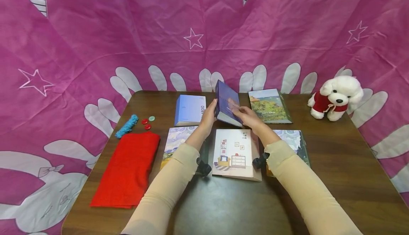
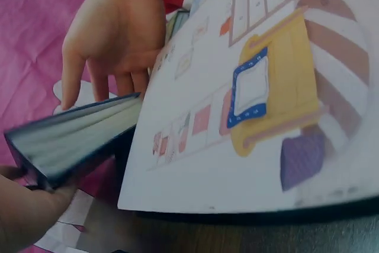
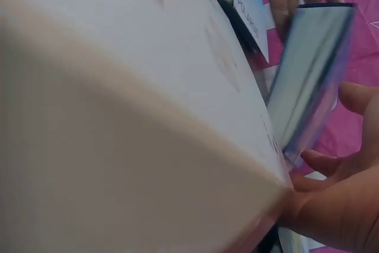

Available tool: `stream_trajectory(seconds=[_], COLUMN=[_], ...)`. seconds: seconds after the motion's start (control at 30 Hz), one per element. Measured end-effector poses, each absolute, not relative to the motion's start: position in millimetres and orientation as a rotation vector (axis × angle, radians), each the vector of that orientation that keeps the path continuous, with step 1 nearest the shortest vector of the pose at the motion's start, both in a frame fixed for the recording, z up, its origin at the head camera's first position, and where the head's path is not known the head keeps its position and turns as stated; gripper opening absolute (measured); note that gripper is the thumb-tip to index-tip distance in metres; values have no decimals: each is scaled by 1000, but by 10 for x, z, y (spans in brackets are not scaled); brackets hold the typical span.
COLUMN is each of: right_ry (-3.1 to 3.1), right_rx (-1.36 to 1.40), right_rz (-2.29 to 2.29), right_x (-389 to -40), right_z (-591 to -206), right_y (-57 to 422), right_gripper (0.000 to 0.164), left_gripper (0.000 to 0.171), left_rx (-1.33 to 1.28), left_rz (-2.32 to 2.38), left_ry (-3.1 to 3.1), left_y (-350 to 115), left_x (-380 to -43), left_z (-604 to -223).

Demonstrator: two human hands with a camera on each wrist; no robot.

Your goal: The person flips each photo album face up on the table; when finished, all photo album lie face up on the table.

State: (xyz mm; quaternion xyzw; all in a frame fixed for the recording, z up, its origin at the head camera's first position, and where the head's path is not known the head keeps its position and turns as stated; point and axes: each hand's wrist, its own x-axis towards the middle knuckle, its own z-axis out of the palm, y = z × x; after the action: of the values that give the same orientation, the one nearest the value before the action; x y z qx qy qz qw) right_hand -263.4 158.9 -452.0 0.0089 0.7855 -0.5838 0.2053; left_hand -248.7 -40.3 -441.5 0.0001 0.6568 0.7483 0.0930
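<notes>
In the head view, a thick purple-blue book [image 1: 228, 98] is tilted up off the table near the back edge. My left hand [image 1: 209, 113] grips it at the left side; in the left wrist view, the thumb [image 2: 41, 205] lies by a lower corner of the dark cover. My right hand [image 1: 249, 116] is at the book's right side, fingers extended and slightly blurred near the front cover. Its thumb stands apart from the cover in the right wrist view. Below both hands lies a white book [image 1: 228, 149] with a drawn room on its cover.
Around it lie a blue-white book [image 1: 190, 109], a landscape-covered book [image 1: 270, 107] and two painted-cover books, left [image 1: 174, 142] and right [image 1: 295, 141]. Left are red cloth [image 1: 127, 171], blue cord [image 1: 126, 126] and several buttons [image 1: 147, 126]. A white plush dog [image 1: 338, 96] sits back right.
</notes>
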Motion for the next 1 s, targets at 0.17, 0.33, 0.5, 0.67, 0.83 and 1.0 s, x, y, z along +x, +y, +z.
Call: stream_trajectory(seconds=[0.17, 0.33, 0.5, 0.67, 0.83, 1.0], right_ry=[2284, 2275, 2250, 2195, 2182, 2246], right_rx=[53, 93, 98, 98, 87, 124], right_rz=[-1544, -1543, -1582, -1682, -1773, -1866], right_x=[-2619, -2609, -2607, -2592, -2568, -2554], right_z=[-4505, -4479, -4472, -4467, -4418, -4311], right_y=[1671, 1693, 1713, 1774, 1879, 2063], right_gripper=[66, 67, 68, 74, 71, 65], left_gripper=[73, 83, 79, 76, 72, 69], left_rx=[-145, -162, -144, -111, 20, 205], left_rz=[2053, 1934, 1892, 1805, 1740, 1754], left_ry=[2028, 2087, 2179, 2323, 2514, 2561], left_y=[-411, -439, -463, -488, -440, -234], left_x=[-2547, -2590, -2623, -2625, -2615, -2566], left_z=[-4483, -4547, -4540, -4495, -4462, -4409])
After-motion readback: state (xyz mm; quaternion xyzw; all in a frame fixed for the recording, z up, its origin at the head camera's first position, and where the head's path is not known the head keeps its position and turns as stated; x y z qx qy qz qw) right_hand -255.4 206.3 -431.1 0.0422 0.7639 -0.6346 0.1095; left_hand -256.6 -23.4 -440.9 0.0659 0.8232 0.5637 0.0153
